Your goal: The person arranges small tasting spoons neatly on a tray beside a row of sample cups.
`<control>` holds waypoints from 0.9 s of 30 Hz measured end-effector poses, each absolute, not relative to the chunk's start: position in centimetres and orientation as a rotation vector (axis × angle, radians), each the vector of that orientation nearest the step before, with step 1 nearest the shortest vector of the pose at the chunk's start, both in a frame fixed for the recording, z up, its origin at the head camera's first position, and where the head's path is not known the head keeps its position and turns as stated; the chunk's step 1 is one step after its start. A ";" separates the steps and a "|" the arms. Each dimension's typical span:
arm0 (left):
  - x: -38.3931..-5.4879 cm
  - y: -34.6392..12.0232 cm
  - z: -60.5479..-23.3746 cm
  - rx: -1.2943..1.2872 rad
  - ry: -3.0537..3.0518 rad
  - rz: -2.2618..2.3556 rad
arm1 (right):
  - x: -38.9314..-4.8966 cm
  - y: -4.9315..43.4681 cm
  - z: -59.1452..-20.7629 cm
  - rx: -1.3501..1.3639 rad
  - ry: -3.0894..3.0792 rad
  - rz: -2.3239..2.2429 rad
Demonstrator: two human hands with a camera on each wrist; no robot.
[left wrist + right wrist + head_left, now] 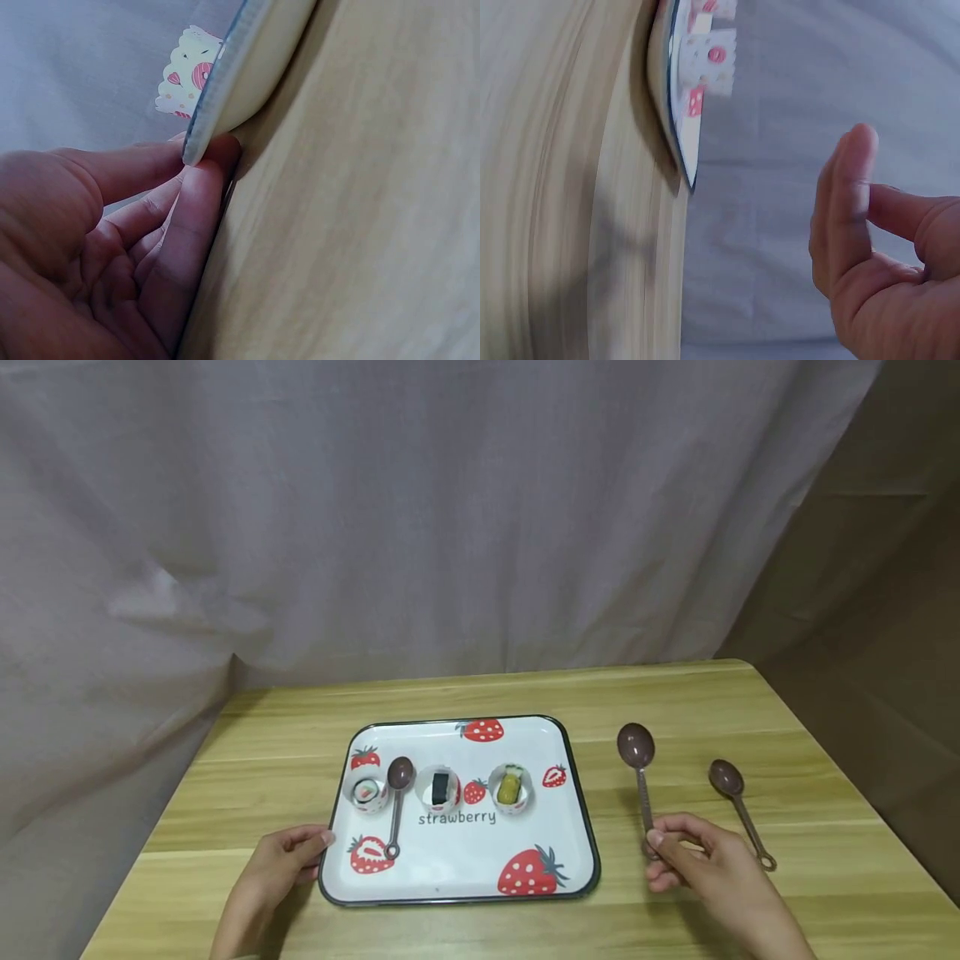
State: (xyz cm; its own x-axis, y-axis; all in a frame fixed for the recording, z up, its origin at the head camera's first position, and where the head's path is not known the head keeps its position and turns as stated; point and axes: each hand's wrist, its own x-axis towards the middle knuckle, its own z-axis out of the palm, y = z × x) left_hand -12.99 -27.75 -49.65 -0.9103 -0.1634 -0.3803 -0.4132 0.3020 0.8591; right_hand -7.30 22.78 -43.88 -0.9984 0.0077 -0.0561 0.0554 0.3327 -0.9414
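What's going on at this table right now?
Someone's left hand pinches the left edge of a tray, while their right hand holds a big spoon by the end of its handle, off the tray's right side. Three cups stand on the tray, each with a piece of what looks like sushi inside. A second spoon lies between the left and middle cups; a third spoon is on the table, farther right.

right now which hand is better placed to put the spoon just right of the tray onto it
Probably the right hand. In the head view it pinches that spoon near its handle's end, while the left hand grips the left edge of the tray.
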 end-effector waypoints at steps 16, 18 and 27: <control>-12.8 -28.2 -49.4 -0.516 2.359 1.647 | -7.2 16.6 -43.0 0.061 2.234 -2.054; -12.8 -28.2 -49.4 -0.520 2.359 1.641 | -7.2 16.3 -42.8 0.045 2.216 -2.050; -12.8 -27.9 -49.7 -0.511 2.354 1.666 | -7.0 15.4 -41.6 0.064 2.205 -1.998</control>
